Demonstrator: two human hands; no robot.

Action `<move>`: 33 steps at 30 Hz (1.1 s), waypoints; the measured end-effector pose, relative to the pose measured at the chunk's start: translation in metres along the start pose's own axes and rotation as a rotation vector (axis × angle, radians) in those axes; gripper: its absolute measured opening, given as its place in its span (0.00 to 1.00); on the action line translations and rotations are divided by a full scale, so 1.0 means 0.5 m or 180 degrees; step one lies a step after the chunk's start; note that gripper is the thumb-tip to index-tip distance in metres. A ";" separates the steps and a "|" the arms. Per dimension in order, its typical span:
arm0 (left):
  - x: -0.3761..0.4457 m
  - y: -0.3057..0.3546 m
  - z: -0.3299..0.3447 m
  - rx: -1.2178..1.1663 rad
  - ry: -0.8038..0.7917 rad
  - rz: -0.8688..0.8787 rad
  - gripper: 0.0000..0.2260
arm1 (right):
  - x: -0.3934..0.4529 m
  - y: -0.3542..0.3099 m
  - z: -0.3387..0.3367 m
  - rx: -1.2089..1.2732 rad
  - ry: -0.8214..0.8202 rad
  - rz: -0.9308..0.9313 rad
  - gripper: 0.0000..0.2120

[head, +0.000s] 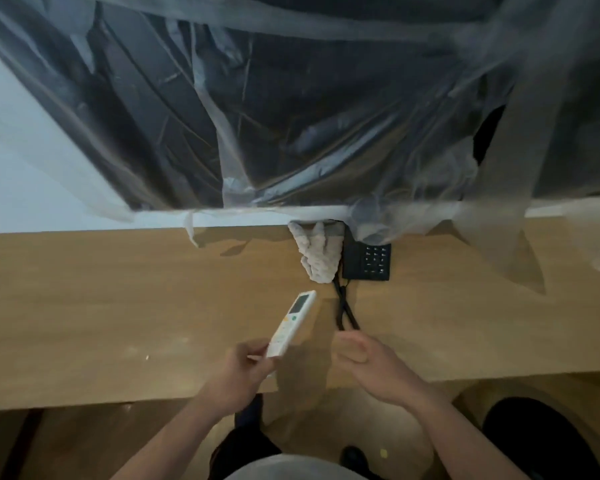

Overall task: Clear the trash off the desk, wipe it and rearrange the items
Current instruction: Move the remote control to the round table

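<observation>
while my left hand [238, 370] pinches the near end of the slim white remote control [291, 322] above the light wooden surface [101, 306], my right hand [368, 362] hovers just beside it, fingers loosely curled, holding nothing. beyond my right hand a black cable [343, 306] runs to a black keypad phone [368, 260], with a crumpled white cloth [317, 254] touching its left side.
</observation>
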State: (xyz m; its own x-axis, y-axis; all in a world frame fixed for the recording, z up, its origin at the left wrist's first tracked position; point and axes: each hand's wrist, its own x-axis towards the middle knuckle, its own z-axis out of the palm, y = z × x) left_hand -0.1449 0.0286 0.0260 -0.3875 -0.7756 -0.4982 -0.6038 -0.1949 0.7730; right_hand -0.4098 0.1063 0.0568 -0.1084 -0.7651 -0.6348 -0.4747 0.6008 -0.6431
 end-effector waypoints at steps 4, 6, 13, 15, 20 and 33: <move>-0.096 0.067 0.172 0.0547 0.0015 0.0273 0.19 | -0.055 0.114 -0.039 0.0688 -0.0098 0.0120 0.20; -0.140 0.113 0.260 0.0963 0.0196 0.0593 0.25 | -0.096 0.167 -0.056 0.1284 -0.0163 0.0403 0.17; -0.261 0.212 0.451 0.1162 0.0146 0.1128 0.35 | -0.277 0.318 -0.118 0.3088 0.0306 0.0634 0.08; -0.287 0.211 0.463 0.1285 0.0111 0.1238 0.31 | -0.335 0.364 -0.127 0.3010 0.0633 0.0622 0.08; -0.346 0.164 0.486 0.1577 0.0113 0.1394 0.29 | -0.474 0.514 -0.109 0.2467 0.1236 0.0670 0.15; -0.586 0.043 0.658 0.1857 -0.0160 0.1111 0.27 | -0.798 0.798 -0.069 0.0548 0.1733 0.0594 0.23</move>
State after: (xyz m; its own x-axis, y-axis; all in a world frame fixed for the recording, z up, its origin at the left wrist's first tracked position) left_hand -0.2734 0.4491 0.0597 -0.6512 -0.7027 -0.2868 -0.7089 0.4282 0.5605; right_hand -0.5859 0.6434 0.0682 -0.6297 -0.6244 -0.4623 -0.2613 0.7306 -0.6309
